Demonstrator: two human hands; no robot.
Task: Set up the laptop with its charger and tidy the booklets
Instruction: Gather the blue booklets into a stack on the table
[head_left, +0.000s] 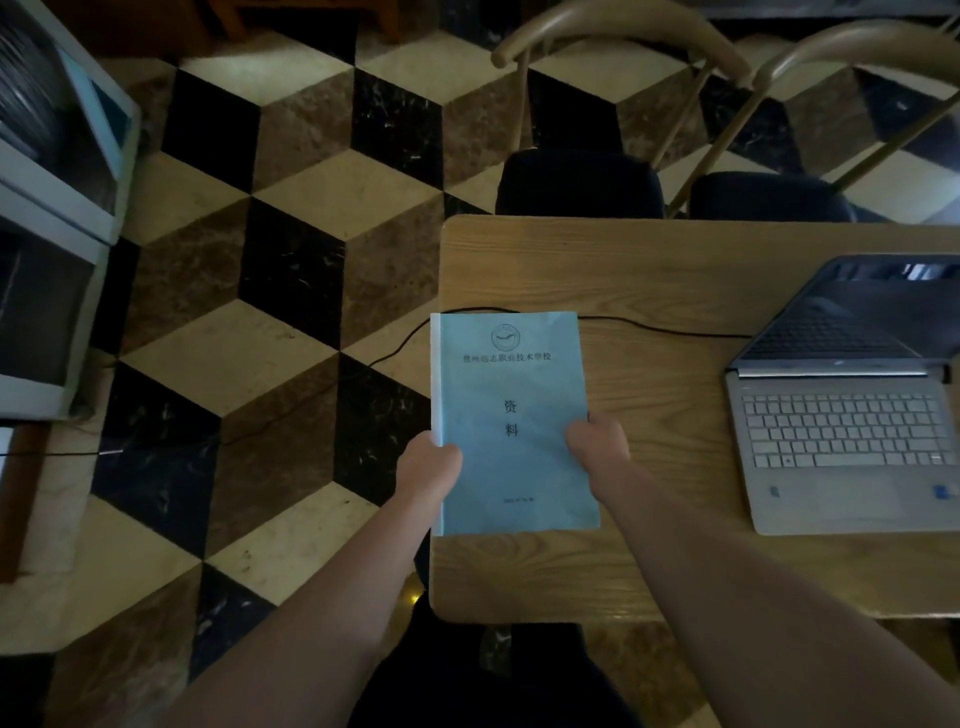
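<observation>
A light blue booklet (511, 395) with printed characters on its cover sits over the left end of the wooden table (649, 270). My left hand (428, 465) grips its left spine edge and my right hand (597, 441) grips its right edge. Whether there is one booklet or more in the stack I cannot tell. A silver laptop (841, 441) stands open with a dark screen at the table's right. A black charger cable (670, 327) runs from the laptop's left side behind the booklet, off the table edge and down across the floor.
Two chairs with dark seats (579, 182) and curved tan backs stand at the table's far side. A grey cabinet (57, 218) stands at the left. The floor has a cube-pattern tile, and the cable trails over it to the left.
</observation>
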